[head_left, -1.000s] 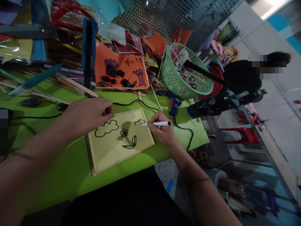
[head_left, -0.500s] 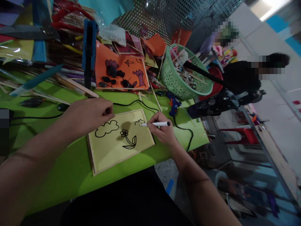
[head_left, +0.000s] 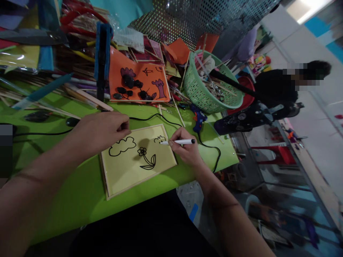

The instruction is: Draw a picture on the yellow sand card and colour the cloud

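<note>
My right hand (head_left: 184,148) is closed round a white marker (head_left: 182,142) with a black end, its tip at a small black scalloped shape on a yellow sheet (head_left: 120,178). The sheet has a thin pale wooden border and bears a black outlined cloud (head_left: 122,147) and a flower (head_left: 146,159) with leaves. Fingers curled, my left hand (head_left: 112,125) rests at the sheet's upper left edge, just above the cloud. Nothing shows in its fingers, though their undersides are partly hidden.
Behind the sheet stands an orange decorated panel (head_left: 138,76) with black stones. A green basket (head_left: 211,85) of tools is right of it. A blue glue gun (head_left: 198,117) and its cable lie near my right hand. Scissors (head_left: 85,19), sticks and papers crowd the left. Another person (head_left: 278,87) is farther right.
The marker tip has shifted very slightly, and small black marks have appeared at the scalloped shape's underside and right end. My left hand stays in place.
</note>
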Motion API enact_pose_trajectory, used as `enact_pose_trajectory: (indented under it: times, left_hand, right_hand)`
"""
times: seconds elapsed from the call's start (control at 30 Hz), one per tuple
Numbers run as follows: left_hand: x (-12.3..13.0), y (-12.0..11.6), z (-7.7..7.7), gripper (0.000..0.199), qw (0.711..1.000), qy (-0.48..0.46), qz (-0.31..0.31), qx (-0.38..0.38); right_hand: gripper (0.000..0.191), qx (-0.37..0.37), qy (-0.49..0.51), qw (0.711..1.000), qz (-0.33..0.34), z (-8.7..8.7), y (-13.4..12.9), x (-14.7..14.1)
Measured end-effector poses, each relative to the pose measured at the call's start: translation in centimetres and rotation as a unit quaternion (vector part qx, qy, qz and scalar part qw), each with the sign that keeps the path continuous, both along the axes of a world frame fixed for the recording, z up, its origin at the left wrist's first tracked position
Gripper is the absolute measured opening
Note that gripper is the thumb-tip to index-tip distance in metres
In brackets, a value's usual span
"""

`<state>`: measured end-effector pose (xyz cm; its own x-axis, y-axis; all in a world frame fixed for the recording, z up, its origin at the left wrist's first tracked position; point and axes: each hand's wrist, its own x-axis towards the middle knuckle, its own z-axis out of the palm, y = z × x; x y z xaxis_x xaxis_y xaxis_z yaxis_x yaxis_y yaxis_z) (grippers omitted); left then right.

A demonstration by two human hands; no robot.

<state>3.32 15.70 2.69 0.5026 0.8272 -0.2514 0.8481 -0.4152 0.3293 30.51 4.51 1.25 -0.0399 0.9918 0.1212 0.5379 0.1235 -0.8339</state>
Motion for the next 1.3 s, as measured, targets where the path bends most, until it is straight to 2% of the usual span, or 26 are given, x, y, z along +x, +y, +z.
enact_pose_trajectory:
  times: [0.7, 1.07, 1.3]
  left_hand:
    - [0.3, -0.15, 0.51, 0.016, 1.0, 0.012, 0.008, -0.005]
    - [-0.32, -0.05, -0.05, 0.016, 0.999, -0.024, -0.023, 0.008]
    - [-0.11, -0.1, 0.34, 0.017, 1.0, -0.014, -0.019, 0.002]
  right_hand:
    - [0.011, -0.024, 0.02, 1.0, -0.001, -0.21, -0.26, 0.15]
    - [0.011, -0.026, 0.011, 1.0, 0.0, -0.21, -0.26, 0.22]
    - [0.011, -0.023, 0.009, 1.0, -0.003, 0.06, -0.07, 0.01]
